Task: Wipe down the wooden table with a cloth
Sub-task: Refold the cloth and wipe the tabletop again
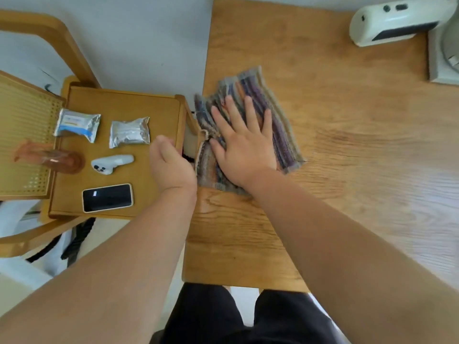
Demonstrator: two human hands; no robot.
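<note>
A striped purple, grey and beige cloth point(270, 115) lies spread near the left edge of the wooden table point(347, 145). My right hand point(242, 145) presses flat on it, fingers straight and spread. My left hand point(171, 165) grips the right rim of a wooden tray point(124, 103) that hangs just left of the table edge. The fingers of the left hand curl under the rim and are hidden.
The tray carries two foil packets point(77, 124) point(129, 132), a white controller point(111, 163) and a phone point(107, 197). A chair with a woven seat point(24, 135) stands at left. A white device point(397, 21) and a grey base point(444, 53) sit at the table's far right.
</note>
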